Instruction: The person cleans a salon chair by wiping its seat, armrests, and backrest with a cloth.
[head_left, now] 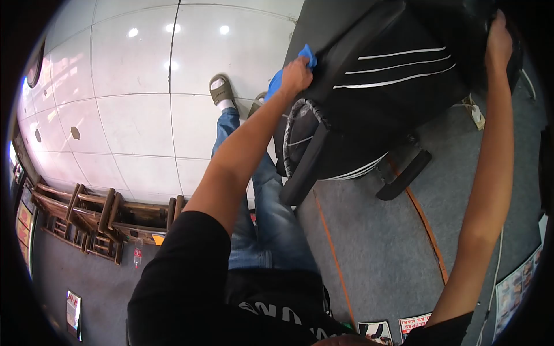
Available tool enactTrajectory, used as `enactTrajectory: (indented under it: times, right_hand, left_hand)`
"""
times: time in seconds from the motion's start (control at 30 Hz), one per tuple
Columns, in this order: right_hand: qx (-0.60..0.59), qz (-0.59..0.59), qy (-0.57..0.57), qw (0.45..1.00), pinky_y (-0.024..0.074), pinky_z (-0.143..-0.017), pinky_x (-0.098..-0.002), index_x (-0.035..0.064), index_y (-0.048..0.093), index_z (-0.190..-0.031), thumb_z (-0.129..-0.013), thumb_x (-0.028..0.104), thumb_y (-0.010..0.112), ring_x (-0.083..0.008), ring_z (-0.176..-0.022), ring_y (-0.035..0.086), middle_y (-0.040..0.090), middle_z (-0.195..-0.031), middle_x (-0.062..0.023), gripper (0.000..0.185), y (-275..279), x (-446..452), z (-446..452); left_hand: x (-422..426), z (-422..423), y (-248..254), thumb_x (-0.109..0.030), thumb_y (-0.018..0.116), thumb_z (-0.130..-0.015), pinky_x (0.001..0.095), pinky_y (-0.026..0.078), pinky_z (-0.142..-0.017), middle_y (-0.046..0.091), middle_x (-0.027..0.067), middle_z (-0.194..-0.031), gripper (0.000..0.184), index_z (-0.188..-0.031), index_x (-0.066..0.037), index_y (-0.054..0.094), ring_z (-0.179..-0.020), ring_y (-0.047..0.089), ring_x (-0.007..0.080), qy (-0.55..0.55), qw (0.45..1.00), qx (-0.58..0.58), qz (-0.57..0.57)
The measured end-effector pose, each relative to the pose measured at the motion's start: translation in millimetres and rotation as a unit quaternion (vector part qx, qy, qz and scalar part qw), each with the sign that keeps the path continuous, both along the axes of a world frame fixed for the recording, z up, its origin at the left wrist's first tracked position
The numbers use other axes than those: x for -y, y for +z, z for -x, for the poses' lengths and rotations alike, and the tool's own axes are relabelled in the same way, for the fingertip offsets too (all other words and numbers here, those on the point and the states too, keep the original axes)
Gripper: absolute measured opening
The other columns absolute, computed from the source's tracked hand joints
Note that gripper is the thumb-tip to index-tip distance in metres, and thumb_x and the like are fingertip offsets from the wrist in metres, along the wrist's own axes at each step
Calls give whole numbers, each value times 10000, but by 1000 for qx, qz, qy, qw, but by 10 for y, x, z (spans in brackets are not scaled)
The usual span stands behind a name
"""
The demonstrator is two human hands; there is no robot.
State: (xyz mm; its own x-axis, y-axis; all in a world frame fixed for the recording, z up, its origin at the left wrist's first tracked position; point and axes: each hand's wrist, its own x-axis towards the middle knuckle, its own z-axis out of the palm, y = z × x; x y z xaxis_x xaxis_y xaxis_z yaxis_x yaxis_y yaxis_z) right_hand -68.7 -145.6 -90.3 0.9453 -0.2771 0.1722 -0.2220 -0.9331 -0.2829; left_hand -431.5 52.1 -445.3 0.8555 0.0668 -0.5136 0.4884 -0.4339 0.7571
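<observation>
My left hand [296, 76] is closed on a blue cloth [274, 86], pressed against the near side of a black padded chair [398, 104]. Part of the cloth sticks out above the fingers, and more hangs below the hand. White stripes run across the chair's black covering, and it has dark armrests [309, 167]. Further right, my right hand [498, 43] grips the chair's upper right edge, its fingertips partly hidden against the black padding. A ring-shaped loop [304, 115] wrapped in worn material shows beside the chair, under my left forearm.
White floor tiles [133, 127] lie to the left, grey wall or floor [358, 242] to the right with orange strips. Wooden chairs [104, 213] stand at lower left, near a plastic bottle [138, 255]. Printed posters [412, 324] and a cable [497, 271] are at lower right.
</observation>
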Motion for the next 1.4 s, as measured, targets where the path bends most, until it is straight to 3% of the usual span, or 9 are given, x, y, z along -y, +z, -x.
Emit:
enactTrajectory:
  times: [0.1, 0.3, 0.43, 0.57, 0.67, 0.77, 1.0, 1.1, 1.4]
  right_hand:
    - [-9, 10, 16, 1000, 369, -1119, -437, -60, 664, -1285, -947, 720, 426, -421, -1364, 519, 601, -1381, -311, 883, -6, 81, -24]
    - [1, 19, 6, 1000, 366, -1124, -438, -62, 658, -1292, -953, 712, 418, -427, -1370, 510, 592, -1383, -323, 878, 48, -19, 16]
    - [4, 5, -7, 1000, 360, -1130, -439, -66, 654, -1294, -954, 705, 411, -434, -1377, 499, 589, -1386, -323, 877, 5, -82, 29]
    - [-10, 25, 12, 1000, 359, -1132, -437, -48, 659, -1299, -946, 711, 406, -436, -1379, 498, 587, -1392, -316, 875, 36, -17, -14]
    - [26, 27, 76, 996, 512, -928, -602, -149, 724, -954, -1103, 530, 219, -576, -1017, 635, 671, -1019, -412, 860, 108, -380, 203]
    - [11, 30, -9, 999, 355, -1137, -437, -13, 673, -1301, -948, 716, 393, -432, -1381, 497, 591, -1390, -311, 856, 13, -32, -13]
    - [-2, 33, 6, 999, 355, -1140, -440, 34, 698, -1294, -948, 723, 392, -418, -1386, 498, 600, -1388, -301, 829, -2, 89, -84]
    - [-10, 9, -2, 1000, 356, -1142, -443, 46, 703, -1296, -945, 731, 386, -415, -1387, 498, 604, -1390, -291, 832, 5, -28, 14]
    - [-8, 29, -11, 1000, 356, -1148, -436, 55, 705, -1299, -946, 727, 382, -421, -1374, 513, 617, -1379, -283, 825, 23, -24, 7]
  left_hand:
    - [-1, -44, 13, -165, 586, -862, 536, 513, -957, 696, 170, -1218, 332, -1171, -74, 667, -1096, 655, 425, 10, 999, 2, 46]
    - [8, 545, -190, -183, 575, -871, 549, 515, -937, 673, 204, -1265, 376, -1226, -91, 659, -1128, 643, 442, -65, 996, -28, -44]
    - [-46, -240, 321, -170, 561, -874, 528, 526, -961, 707, 207, -1190, 383, -1224, -69, 679, -1071, 669, 442, -80, 995, -47, -35]
    - [-148, -919, 775, -156, 553, -873, 525, 530, -959, 716, 226, -1139, 363, -1191, -71, 705, -1042, 678, 444, -60, 997, 53, -22]
    - [-126, -923, 651, -157, 563, -865, 523, 529, -963, 717, 232, -1133, 348, -1167, -73, 713, -1054, 676, 440, -20, 995, 101, -13]
    - [-70, -595, 521, -152, 567, -854, 522, 521, -980, 719, 230, -1135, 346, -1159, -75, 712, -1081, 673, 435, -61, 997, 33, -28]
    - [-10, 139, 247, -143, 554, -862, 538, 511, -981, 725, 228, -1129, 371, -1202, -92, 693, -1076, 679, 437, -95, 991, -80, -50]
    - [-26, -252, 335, -145, 547, -873, 535, 529, -945, 727, 230, -1101, 365, -1201, -77, 692, -1049, 680, 445, -64, 996, -57, -23]
    - [-103, -1531, 1133, -125, 569, -881, 534, 529, -888, 712, 212, -1054, 247, -1079, -29, 682, -984, 663, 452, 1, 971, 238, 5]
